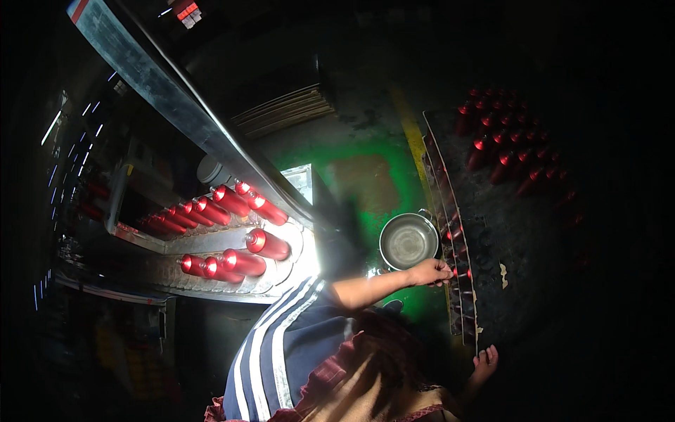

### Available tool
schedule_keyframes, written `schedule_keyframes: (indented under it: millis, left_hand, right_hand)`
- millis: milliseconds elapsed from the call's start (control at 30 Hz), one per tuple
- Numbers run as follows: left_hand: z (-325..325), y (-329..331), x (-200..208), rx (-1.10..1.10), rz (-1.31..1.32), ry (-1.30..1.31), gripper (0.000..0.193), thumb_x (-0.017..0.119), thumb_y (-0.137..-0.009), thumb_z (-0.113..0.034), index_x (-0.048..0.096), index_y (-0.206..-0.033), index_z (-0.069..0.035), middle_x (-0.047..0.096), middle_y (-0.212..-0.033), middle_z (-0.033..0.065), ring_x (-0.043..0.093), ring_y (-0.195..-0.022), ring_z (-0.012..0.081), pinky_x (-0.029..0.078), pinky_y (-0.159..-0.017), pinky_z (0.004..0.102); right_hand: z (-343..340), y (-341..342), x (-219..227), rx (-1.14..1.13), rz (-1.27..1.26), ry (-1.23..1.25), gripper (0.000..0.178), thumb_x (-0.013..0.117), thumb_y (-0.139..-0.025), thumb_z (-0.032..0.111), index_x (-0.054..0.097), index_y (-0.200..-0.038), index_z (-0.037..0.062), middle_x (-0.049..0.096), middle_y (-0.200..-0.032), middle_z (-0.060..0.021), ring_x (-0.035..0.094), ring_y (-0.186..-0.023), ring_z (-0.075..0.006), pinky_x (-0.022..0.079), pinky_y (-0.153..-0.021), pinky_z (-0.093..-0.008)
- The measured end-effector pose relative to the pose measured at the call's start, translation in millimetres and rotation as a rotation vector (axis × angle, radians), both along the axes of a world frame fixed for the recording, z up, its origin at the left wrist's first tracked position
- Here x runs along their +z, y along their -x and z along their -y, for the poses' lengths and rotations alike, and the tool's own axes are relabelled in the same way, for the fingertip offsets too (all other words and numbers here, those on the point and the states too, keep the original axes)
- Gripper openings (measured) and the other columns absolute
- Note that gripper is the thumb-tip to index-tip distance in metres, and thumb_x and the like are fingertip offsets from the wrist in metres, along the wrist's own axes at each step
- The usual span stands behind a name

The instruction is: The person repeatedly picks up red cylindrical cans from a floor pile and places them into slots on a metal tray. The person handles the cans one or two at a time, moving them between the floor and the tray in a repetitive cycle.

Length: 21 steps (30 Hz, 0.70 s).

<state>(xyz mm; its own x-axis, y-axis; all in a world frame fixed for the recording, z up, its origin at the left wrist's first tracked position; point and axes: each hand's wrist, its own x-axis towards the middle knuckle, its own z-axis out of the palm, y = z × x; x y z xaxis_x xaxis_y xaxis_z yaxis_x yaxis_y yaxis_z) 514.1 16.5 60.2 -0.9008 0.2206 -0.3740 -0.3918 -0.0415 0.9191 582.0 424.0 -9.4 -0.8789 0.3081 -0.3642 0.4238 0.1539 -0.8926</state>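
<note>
My left hand (431,272) reaches to the right over a metal pot's rim, its fingers pinched together at the edge of a cardboard divider (460,299). What they hold, if anything, is hidden. Beside the fingertips a small red part (460,273) shows between the divider strips. My right hand (485,363) is lower right, by the near end of the same divider, with its fingers partly spread and nothing visible in them. Several shiny red bottles (503,165) stand upright on the dark surface (510,239) beyond the divider.
At left, more red bottles (267,243) lie tilted along a curved conveyor (299,246) under a bright light. A two-handled metal pot (409,241) sits below my left forearm. A long metal rail (176,98) crosses the upper left. Stacked flat sheets (285,109) lie at the back.
</note>
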Motion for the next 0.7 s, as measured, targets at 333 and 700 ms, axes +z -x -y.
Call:
schedule_keyframes:
  millis: [333, 700]
  left_hand:
    - [29, 131, -64, 0.485, 0.281, 0.182, 0.036, 0.059, -0.099, -0.032, 0.065, -0.111, 0.001, 0.069, -0.098, 0.0066, 0.068, -0.084, 0.0169, 0.057, -0.071, 0.0322]
    - [87, 310, -46, 0.793, 0.012, 0.264, 0.028, 0.065, -0.094, -0.019, 0.066, -0.119, -0.007, 0.067, -0.109, 0.0032, 0.062, -0.100, 0.0119, 0.052, -0.080, 0.0280]
  right_hand:
    - [20, 307, -22, 0.494, -0.320, 0.058, 0.039, 0.068, -0.087, 0.005, 0.060, -0.125, 0.0066, 0.064, -0.113, -0.0058, 0.059, -0.089, -0.0100, 0.049, -0.069, -0.0251]
    - [101, 533, 70, 0.592, -0.355, -0.066, 0.045, 0.069, -0.085, 0.002, 0.061, -0.128, 0.0108, 0.058, -0.128, -0.0087, 0.059, -0.106, -0.0193, 0.051, -0.082, -0.0297]
